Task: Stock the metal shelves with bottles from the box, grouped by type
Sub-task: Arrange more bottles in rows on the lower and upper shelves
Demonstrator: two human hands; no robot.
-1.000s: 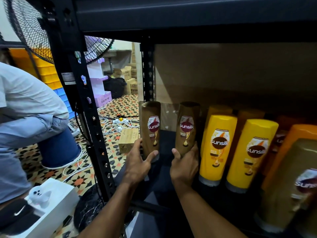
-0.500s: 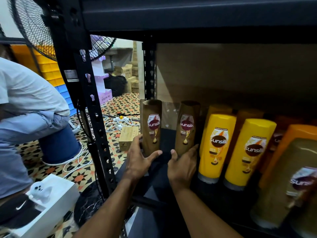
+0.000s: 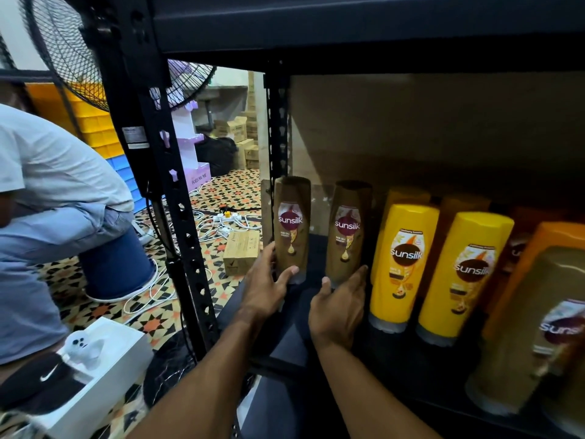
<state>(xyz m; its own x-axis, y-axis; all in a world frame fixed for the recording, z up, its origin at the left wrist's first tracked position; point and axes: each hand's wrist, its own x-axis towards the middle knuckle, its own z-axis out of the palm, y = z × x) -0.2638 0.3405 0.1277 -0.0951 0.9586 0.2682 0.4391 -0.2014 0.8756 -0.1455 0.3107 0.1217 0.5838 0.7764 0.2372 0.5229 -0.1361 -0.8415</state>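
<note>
At left end of shelf (image 3: 395,359), left hand (image 3: 269,288): grips base of left brown bottle (image 3: 291,229), thumb across front.
right hand (image 3: 340,307): cups base of right brown bottle (image 3: 346,232), thumb on its left.
both bottles: upright, slightly apart.
yellow bottles (image 3: 403,264): just right of them.

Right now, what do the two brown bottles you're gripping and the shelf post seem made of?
The left brown bottle and right brown bottle: likely plastic, glossy, with soft highlights and printed labels. The shelf post: probably painted metal, matte black, punched with slots.
</note>
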